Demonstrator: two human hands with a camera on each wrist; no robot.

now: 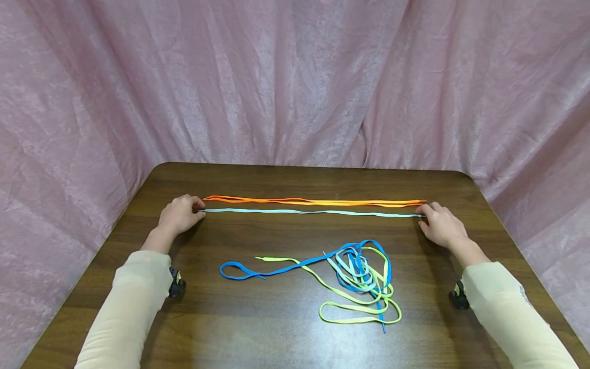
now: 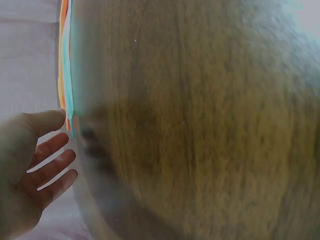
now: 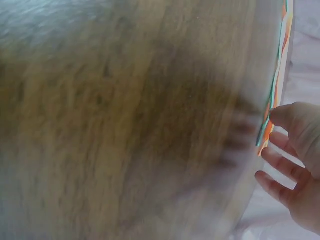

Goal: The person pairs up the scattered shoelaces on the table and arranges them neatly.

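A light blue shoelace [image 1: 304, 212] runs nearly straight from side to side between my two hands. Its left end is pinched between thumb and fingers of my left hand [image 1: 181, 213]; in the left wrist view the tip of the lace [image 2: 69, 95] pokes out past the thumb. My right hand [image 1: 442, 224] pinches the other end, and the right wrist view has the thumb on the lace [image 3: 274, 90]. Just behind lie orange laces [image 1: 304, 202], stretched out parallel to the light blue one, their ends close to both hands.
Nearer me on the brown wooden table [image 1: 207, 323] is a loose tangle of laces: a blue one [image 1: 286, 268], a yellow-green one [image 1: 350, 321] and a coiled light blue one [image 1: 366, 283]. A pink curtain [image 1: 276, 82] hangs behind the table's far edge.
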